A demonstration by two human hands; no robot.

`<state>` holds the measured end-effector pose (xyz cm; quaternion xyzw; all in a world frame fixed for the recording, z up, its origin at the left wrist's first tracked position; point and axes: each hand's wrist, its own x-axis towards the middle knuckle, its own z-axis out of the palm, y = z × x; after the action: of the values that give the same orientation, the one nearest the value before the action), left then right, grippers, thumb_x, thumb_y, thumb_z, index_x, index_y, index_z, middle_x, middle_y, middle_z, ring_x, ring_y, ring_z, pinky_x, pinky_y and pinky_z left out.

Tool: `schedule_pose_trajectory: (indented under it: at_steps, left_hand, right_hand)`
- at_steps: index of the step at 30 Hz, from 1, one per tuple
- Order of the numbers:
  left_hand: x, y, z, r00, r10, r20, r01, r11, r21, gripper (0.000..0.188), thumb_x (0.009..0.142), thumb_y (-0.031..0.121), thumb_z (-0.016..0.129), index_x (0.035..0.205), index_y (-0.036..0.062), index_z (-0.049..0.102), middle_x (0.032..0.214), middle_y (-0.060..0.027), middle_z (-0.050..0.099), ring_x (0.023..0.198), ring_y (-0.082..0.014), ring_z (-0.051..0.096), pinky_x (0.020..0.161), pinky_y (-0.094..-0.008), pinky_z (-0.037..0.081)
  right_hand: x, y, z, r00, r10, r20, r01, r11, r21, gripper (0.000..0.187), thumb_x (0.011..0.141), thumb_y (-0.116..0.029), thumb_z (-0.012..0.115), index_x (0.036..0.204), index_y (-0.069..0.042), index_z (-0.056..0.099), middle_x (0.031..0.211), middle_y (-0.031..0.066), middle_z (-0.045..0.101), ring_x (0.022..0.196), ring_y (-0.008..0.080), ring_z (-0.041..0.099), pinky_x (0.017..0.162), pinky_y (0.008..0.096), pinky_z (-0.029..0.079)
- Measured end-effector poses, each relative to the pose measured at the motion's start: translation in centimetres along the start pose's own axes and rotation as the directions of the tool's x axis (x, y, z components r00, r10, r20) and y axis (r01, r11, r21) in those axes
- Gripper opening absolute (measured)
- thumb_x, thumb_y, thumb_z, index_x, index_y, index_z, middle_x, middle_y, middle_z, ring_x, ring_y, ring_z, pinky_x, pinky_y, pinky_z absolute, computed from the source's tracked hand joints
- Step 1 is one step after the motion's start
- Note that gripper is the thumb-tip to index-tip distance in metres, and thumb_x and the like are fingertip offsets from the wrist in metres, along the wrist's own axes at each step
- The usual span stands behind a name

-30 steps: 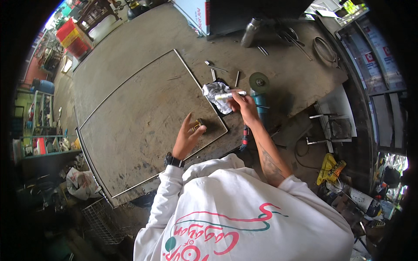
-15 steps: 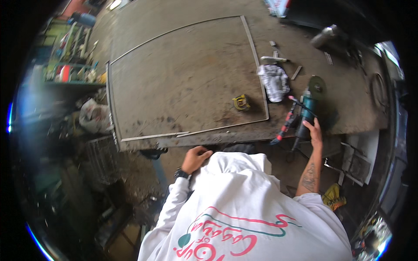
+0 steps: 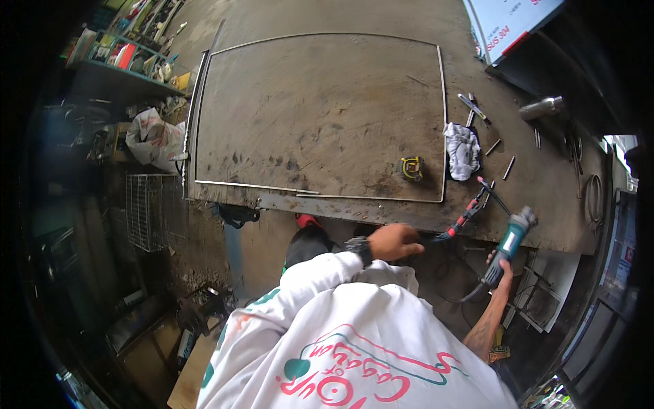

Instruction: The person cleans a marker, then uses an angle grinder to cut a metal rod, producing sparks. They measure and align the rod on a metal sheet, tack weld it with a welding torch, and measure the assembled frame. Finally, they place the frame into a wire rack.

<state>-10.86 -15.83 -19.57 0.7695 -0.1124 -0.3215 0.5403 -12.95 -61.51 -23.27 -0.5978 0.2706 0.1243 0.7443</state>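
Right hand is gripping the grinder by its handle, off the table edge. Left hand is curling closed at that edge; contents cannot be told.

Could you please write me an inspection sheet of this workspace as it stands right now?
Surface: worn metal table bearing a thin metal frame.
Job's things: teal angle grinder, off the table edge.
Clutter: yellow tape measure, white rag, loose metal rods.
Hands: right hand grips the grinder; left hand at the table's near edge.
Cables: grinder cord hangs below.
Surroundings: wire basket, shelf.
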Motion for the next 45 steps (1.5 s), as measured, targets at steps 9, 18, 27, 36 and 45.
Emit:
schedule_pose_trajectory:
  at_steps: [9, 18, 27, 36, 45]
  left_hand:
    - [-3.5, 12.3, 4.7, 0.936, 0.346, 0.07, -0.285, 0.858, -0.428, 0.098, 0.073, 0.049, 0.093, 0.141, -0.0053, 0.048, 0.124, -0.0282, 0.065, 0.119, -0.0373, 0.064, 0.103, -0.0436, 0.05]
    - [-16.9, 1.5, -8.1, 0.913, 0.199, 0.357, 0.104, 0.732, -0.674, 0.078, 0.074, 0.029, 0.09, 0.137, -0.0019, 0.056, 0.104, -0.0069, 0.068, 0.095, -0.016, 0.064, 0.086, -0.0313, 0.053]
    - [-26.5, -8.2, -13.2, 0.962, -0.001, 0.273, 0.189, 0.722, -0.665, 0.081, 0.074, 0.028, 0.089, 0.138, -0.0056, 0.052, 0.108, -0.014, 0.068, 0.095, -0.0201, 0.066, 0.088, -0.0338, 0.054]
    - [-27.2, -13.2, -14.1, 0.949, -0.072, 0.306, 0.283, 0.622, -0.731, 0.075, 0.078, 0.025, 0.09, 0.137, -0.0015, 0.053, 0.112, -0.0081, 0.065, 0.099, -0.0167, 0.064, 0.09, -0.0323, 0.053]
    - [-30.5, -15.7, -17.6, 0.952, -0.186, 0.242, 0.298, 0.739, -0.604, 0.061, 0.077, 0.016, 0.088, 0.128, -0.0017, 0.059, 0.11, -0.0083, 0.069, 0.096, -0.0174, 0.065, 0.086, -0.0334, 0.054]
  right_hand:
    - [-19.5, -0.7, 22.3, 0.73, -0.48, -0.486, 0.638, 0.734, 0.232, 0.074, 0.104, -0.049, 0.046, 0.157, 0.002, 0.037, 0.153, 0.0267, 0.046, 0.14, 0.0414, 0.049, 0.12, 0.0542, 0.036]
    - [-19.7, 1.9, 40.9, 0.879, -0.477, -0.005, 0.443, 0.812, 0.379, 0.101, 0.096, -0.072, 0.055, 0.154, 0.008, 0.034, 0.144, 0.0288, 0.053, 0.111, 0.0324, 0.065, 0.093, 0.047, 0.059]
    - [-21.9, 10.4, 52.3, 0.982, -0.174, -0.073, 0.187, 0.953, 0.239, 0.091, 0.099, -0.075, 0.046, 0.132, 0.009, 0.056, 0.119, 0.0191, 0.067, 0.101, 0.028, 0.07, 0.088, 0.0407, 0.06]
    - [-20.4, 14.7, 54.1, 0.998, -0.061, 0.027, 0.048, 0.933, 0.356, 0.076, 0.097, -0.059, 0.065, 0.138, 0.004, 0.054, 0.125, 0.0216, 0.069, 0.104, 0.0316, 0.073, 0.088, 0.0461, 0.063]
    - [-21.1, 18.7, 58.9, 0.987, -0.161, 0.007, 0.142, 0.888, 0.438, 0.055, 0.101, -0.038, 0.068, 0.144, -0.009, 0.048, 0.124, 0.023, 0.069, 0.102, 0.0362, 0.075, 0.088, 0.0469, 0.063]
